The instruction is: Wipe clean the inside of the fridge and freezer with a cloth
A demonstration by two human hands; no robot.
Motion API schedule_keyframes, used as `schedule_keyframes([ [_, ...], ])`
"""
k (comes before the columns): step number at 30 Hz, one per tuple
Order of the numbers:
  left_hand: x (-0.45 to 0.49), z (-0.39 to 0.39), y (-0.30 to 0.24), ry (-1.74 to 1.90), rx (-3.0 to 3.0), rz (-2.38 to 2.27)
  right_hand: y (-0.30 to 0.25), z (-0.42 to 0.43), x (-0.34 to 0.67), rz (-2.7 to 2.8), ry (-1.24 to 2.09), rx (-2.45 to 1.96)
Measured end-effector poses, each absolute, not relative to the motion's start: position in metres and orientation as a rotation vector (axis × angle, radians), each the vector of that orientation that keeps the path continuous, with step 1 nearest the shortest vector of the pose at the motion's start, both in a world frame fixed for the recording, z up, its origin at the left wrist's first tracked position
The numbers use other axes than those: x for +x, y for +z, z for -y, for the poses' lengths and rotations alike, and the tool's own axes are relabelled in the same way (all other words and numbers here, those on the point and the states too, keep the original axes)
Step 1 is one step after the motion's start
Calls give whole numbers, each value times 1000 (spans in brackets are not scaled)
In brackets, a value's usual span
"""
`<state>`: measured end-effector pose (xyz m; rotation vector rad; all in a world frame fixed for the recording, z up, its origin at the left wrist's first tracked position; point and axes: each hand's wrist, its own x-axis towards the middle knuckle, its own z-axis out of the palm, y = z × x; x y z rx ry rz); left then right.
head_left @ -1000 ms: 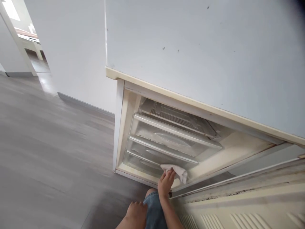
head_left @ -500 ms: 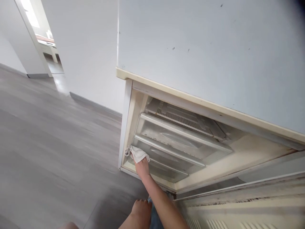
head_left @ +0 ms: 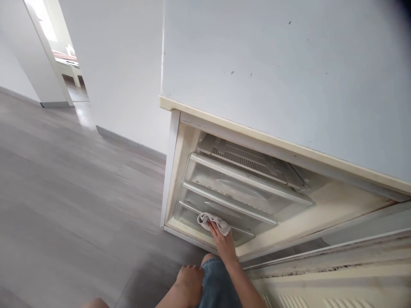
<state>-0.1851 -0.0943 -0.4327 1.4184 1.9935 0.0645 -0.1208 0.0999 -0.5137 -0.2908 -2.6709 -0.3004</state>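
Observation:
My right hand [head_left: 223,246] grips a white cloth [head_left: 214,223] and presses it against the front of the bottom clear drawer [head_left: 189,215] in an open freezer compartment. Two more clear drawers, a middle drawer [head_left: 221,201] and an upper drawer [head_left: 237,182], sit above it, both with pale top edges. Beside my bent knee, my left hand [head_left: 192,280] is curled into a loose fist against the denim shorts [head_left: 216,282], and nothing shows in it.
A white cabinet top [head_left: 272,77] rises over the compartment, with small dark marks. The open door [head_left: 337,273], stained along its seal, stands at the lower right. Grey wood-look floor [head_left: 80,205] spreads to the left, up to a white wall [head_left: 125,72] and a doorway.
My right hand has moved the cloth rightward and slightly down, from the drawers' left end to the middle of the bottom drawer. The left hand has stayed near the knee.

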Motion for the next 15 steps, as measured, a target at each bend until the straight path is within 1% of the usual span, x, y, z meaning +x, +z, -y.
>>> schedule_keyframes([
  [9,-184,95,-432,78,1471,-1967,-530,-118,-68,2482,-485,-446],
  [15,-186,95,-434,61,1466,-1970,-533,-121,-49,2471,-499,-558],
])
